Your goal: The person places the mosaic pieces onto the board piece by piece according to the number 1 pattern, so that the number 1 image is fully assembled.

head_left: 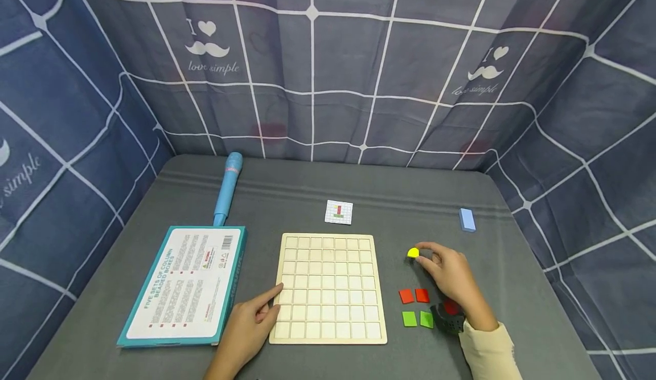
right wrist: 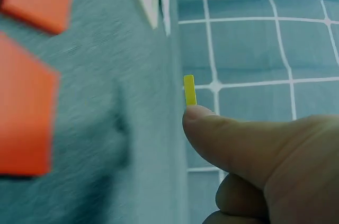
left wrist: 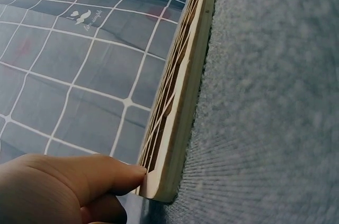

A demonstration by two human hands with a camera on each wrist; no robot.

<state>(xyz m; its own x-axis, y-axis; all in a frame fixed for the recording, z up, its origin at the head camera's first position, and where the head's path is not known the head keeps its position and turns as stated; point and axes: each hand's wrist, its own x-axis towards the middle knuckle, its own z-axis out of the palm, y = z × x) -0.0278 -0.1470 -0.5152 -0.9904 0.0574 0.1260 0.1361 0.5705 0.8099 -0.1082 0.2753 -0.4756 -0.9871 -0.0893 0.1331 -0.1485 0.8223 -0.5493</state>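
Note:
My right hand pinches a small yellow tile between thumb and fingertips, held over the table right of the wooden grid board. In the right wrist view the tile shows edge-on above the thumb. My left hand touches the board's left edge with an extended index finger and the thumb. The left wrist view shows the thumb at the board's corner. Two red tiles and two green tiles lie below the right hand.
Behind the board lies a white card with a coloured grid pattern. A light blue block is at the back right. To the left lie a teal-edged box and a blue microphone-shaped object. Checked curtains surround the grey table.

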